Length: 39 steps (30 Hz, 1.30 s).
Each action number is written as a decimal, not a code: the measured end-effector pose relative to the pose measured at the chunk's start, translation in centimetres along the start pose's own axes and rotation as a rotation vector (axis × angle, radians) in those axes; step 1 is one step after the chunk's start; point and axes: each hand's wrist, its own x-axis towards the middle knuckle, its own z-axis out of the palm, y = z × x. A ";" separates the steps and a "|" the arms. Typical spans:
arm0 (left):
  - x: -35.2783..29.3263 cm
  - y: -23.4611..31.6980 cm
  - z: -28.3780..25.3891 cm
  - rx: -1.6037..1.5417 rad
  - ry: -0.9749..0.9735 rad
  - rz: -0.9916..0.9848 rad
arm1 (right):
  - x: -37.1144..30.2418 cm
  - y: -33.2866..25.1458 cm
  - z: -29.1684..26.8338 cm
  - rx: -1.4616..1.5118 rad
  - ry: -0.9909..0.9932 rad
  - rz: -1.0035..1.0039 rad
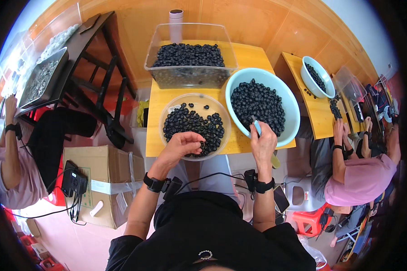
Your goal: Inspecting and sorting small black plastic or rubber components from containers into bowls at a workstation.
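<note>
My left hand (pixel 185 145) is closed in a pinch over the near edge of a round clear tub (pixel 163 113). A small black round part (pixel 202 144) shows at its fingertips. Inside the tub lie loose black parts (pixel 190 122), some with a hole through the middle. Over the near side of a light-blue basin (pixel 295 115), my right hand (pixel 263 143) is closed around a small tool with a light-blue handle (pixel 257 127). Its short grey tip points up and left; its exact kind is unclear. A heap of similar black parts (pixel 257 99) fills much of the basin.
Behind the tub, a clear rectangular bin (pixel 190 77) of black parts stands on the yellow table (pixel 153 135), with a pink flask (pixel 176 27) behind it. A cardboard box (pixel 99 176) sits at left. People work at tables on both sides; one has another basin (pixel 328 86).
</note>
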 end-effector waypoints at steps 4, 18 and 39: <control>-0.6 -0.2 -0.3 -0.531 -0.026 -0.008 | 0.0 0.0 0.0 -0.019 -0.010 -0.002; -0.9 -1.1 0.3 -0.864 -0.073 -0.008 | -0.5 -3.9 -1.8 0.171 -0.150 -0.017; -2.0 -0.2 1.3 -0.919 -0.103 0.005 | -3.3 -8.2 0.0 0.369 -0.477 -0.325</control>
